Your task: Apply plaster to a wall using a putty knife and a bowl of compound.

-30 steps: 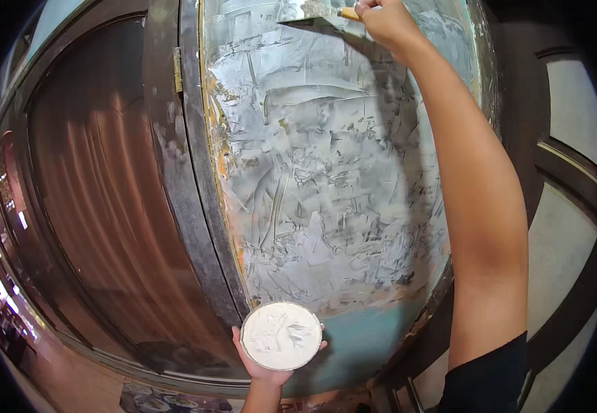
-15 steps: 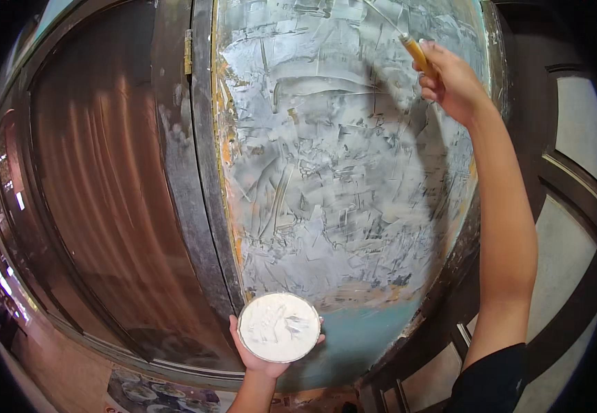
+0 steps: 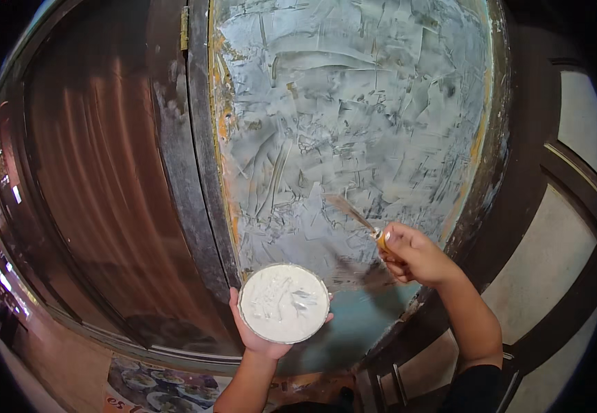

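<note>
Gripped in my right hand (image 3: 419, 256) is a putty knife (image 3: 353, 212) with a yellow-brown handle and a thin metal blade. Its blade points up and left, over the lower part of the wall panel (image 3: 353, 131); whether it touches the surface I cannot tell. Grey-white filler covers most of that panel in rough, streaky patches. Low in front of the panel, my left hand (image 3: 260, 344) supports a round tub of white putty (image 3: 283, 303) from below, its fingers wrapped round the sides. The putty's top surface is uneven, with scraped marks.
A dark wooden door frame with a brass hinge (image 3: 184, 29) borders the panel on the left, beside a brown curtained panel (image 3: 106, 206). Dark panelled woodwork (image 3: 543, 268) stands at the right. Below the filler shows bare turquoise wall (image 3: 360, 320). A printed sheet (image 3: 161, 385) lies on the floor.
My right hand has come down from the panel's upper right to its lower part, bringing the putty knife near the tub. The tub has risen slightly in view.
</note>
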### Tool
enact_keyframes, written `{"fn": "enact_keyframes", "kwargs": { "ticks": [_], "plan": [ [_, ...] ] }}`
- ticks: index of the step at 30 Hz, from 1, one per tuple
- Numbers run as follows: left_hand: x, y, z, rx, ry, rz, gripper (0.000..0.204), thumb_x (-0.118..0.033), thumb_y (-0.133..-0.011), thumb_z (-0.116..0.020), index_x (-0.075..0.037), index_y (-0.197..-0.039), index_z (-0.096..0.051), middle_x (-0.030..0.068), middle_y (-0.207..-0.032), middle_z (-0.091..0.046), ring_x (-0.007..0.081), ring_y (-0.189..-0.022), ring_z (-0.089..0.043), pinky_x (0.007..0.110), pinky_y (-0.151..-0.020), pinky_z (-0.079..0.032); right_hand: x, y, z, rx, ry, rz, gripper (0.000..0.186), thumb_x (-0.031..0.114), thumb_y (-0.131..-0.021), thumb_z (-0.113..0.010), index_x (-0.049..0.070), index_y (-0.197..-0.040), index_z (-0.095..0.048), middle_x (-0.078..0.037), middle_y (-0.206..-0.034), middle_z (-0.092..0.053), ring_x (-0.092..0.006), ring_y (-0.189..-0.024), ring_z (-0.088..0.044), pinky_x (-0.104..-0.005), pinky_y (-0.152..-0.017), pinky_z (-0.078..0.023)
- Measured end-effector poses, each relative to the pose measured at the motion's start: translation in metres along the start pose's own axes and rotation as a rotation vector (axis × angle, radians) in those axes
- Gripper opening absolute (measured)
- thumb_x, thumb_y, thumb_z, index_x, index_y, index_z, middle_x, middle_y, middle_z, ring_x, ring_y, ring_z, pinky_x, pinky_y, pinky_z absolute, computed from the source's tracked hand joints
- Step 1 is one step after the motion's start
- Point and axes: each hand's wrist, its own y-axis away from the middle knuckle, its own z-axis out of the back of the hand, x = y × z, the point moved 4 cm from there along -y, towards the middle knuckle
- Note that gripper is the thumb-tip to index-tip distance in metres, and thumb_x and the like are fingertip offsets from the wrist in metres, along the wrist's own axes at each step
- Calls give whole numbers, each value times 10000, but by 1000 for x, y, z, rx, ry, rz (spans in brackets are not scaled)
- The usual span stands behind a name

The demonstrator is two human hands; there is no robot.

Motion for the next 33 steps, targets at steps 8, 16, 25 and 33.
{"fn": "enact_keyframes", "kwargs": {
  "ticks": [8, 16, 25, 33],
  "plan": [
    [8, -1, -5, -26, 55, -27, 1006, -849, -901, -303, -117, -1590, -334, 209, -1619, -357, 553, -1418, -388, 850, -1050, -311, 9, 29, -53, -12, 921, 320, 301, 317, -963, -716, 51, -1038, -596, -157, -880, -693, -374, -798, -694, -438, -690, -524],
    [15, 3, -9, -77, -10, -3, 992, -843, -912, -271, -110, -1576, -348, 219, -1607, -373, 540, -1420, -399, 847, -1044, -327, -15, 16, -52, -59, 1150, 431, 372, 430, -974, -668, 64, -1016, -618, -140, -917, -695, -389, -800, -689, -490, -685, -534],
    [17, 6, -3, -90, 4, 22, 1004, -859, -903, -293, -137, -1599, -330, 220, -1623, -356, 538, -1429, -387, 849, -1038, -321, -15, 8, -54, -4, 1305, 451, 404, 470, -978, -641, 67, -997, -622, -130, -913, -715, -381, -732, -696, -492, -624, -547],
    [16, 5, 3, -166, -93, 2, 1023, -873, -890, -307, -137, -1600, -324, 224, -1628, -345, 534, -1432, -385, 868, -1037, -296, -19, 5, -62, -9, 1271, 472, 416, 495, -977, -632, 79, -985, -632, -136, -900, -709, -401, -712, -692, -514, -608, -538]
  ]
}}
